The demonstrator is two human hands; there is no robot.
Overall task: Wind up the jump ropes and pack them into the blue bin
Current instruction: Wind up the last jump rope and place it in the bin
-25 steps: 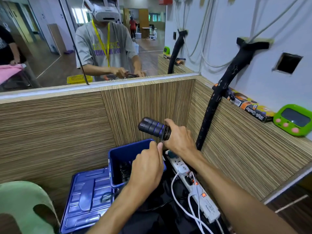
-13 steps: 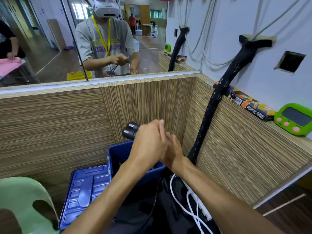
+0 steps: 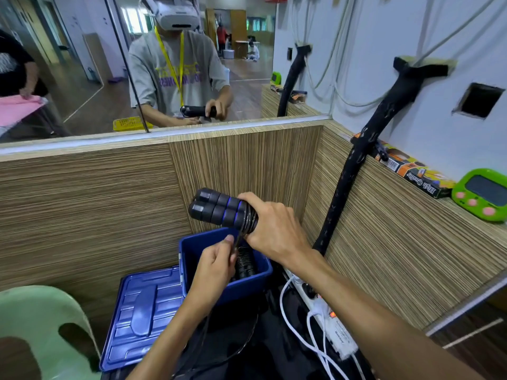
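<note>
A wood-grain partition (image 3: 109, 204) closed off the far side and the right, with a mirror (image 3: 82, 64) above it. A blue lid (image 3: 142, 314) lay flat to the left of the blue bin (image 3: 233, 289), and a pale green chair (image 3: 41, 325) stood at the near left. To the right of the bin a white power strip (image 3: 326, 319) with white cables ran toward the near side, and a black wrapped pole (image 3: 345, 187) leaned up the right partition. On the right ledge sat a green timer (image 3: 480, 194) beside a printed box (image 3: 411, 171).

The right hand (image 3: 277, 229) gripped the two jump rope handles (image 3: 219, 208) side by side, fingers curled tight round the end where cord was already wound, holding them just above the far rim of the bin. The left hand (image 3: 216, 264) hovered over the bin's opening, thumb and fingers pinching narrowly on the black cord (image 3: 238, 237) that led up to the handles. More dark, coiled rope (image 3: 244, 263) lay inside the bin, partly hidden by the left hand
</note>
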